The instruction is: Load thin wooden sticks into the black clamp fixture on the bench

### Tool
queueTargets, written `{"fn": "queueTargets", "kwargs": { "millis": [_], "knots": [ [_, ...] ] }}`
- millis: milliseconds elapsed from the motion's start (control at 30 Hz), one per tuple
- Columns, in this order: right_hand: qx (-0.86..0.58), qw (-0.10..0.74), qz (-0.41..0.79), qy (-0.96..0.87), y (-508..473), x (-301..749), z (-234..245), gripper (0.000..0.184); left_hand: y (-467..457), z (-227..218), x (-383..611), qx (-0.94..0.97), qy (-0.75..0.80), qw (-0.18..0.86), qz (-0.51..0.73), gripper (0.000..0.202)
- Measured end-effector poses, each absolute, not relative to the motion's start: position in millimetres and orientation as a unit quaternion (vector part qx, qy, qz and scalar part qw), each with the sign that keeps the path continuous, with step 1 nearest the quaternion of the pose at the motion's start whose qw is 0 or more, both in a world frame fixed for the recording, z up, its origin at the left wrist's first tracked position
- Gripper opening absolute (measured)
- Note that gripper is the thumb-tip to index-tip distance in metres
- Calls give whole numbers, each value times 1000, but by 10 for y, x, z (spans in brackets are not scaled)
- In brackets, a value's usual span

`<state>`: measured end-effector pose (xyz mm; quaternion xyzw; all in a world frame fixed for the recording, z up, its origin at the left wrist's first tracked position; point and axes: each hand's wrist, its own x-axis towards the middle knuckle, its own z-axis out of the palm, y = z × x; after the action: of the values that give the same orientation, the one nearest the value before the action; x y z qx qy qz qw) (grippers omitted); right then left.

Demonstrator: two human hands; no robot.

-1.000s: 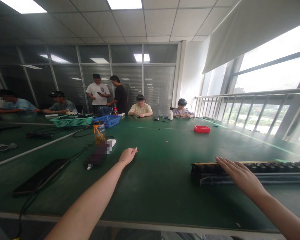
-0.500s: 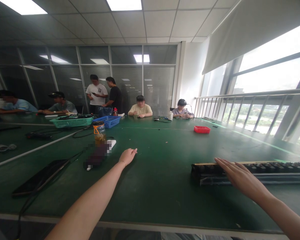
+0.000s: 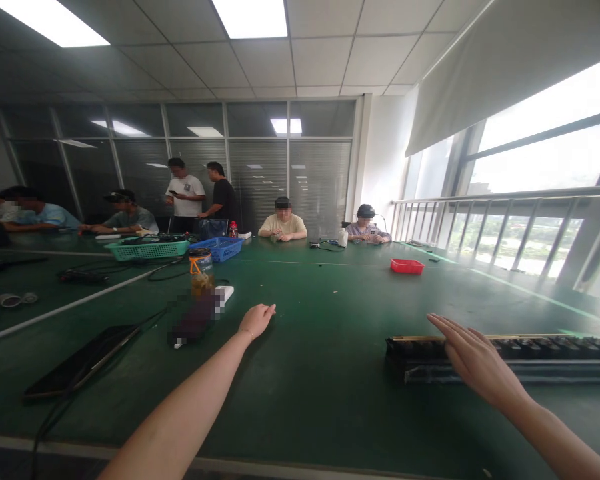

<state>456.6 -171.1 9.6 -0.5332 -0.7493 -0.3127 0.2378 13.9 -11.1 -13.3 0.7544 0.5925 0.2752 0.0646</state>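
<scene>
My left hand (image 3: 257, 321) is at the middle of the green table (image 3: 320, 387), to the right of a purple pouch-like thing (image 3: 197, 320) with a white end. Its fingers look curled together, and their inner side is turned away, so anything within them is hidden. Farther right, my right hand (image 3: 473, 353) is held flat with its fingers stretched out. It covers part of a long black object (image 3: 540, 357) with a row of black parts and a thin yellowish strip along its far edge. I cannot tell whether the hand touches it.
A drink bottle (image 3: 201, 270), a green basket (image 3: 150, 250) and a blue basket (image 3: 220, 249) stand to the left. A dark flat device (image 3: 83, 360) with a cable lies nearer. Farther off is a red tray (image 3: 407, 267). Several people are around the table.
The whole view has shifted a little downward in the picture as my head tilts up. My right hand looks slightly raised against the black object; my left hand stays about where it was.
</scene>
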Motion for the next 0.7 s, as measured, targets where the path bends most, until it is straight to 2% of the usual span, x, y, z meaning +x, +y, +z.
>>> {"fn": "queueTargets", "kwargs": {
  "millis": [100,333,700],
  "knots": [
    [-538,264,-293,-745,-1712,4239,182,43,-112,-138,126,754,589,72,280,56],
    [-579,227,-228,-750,-1611,3639,199,43,-107,-156,119,750,590,91,285,58],
    [-552,266,-217,-759,-1574,3661,140,38,-136,-122,128,748,595,84,283,55]
  ]
}}
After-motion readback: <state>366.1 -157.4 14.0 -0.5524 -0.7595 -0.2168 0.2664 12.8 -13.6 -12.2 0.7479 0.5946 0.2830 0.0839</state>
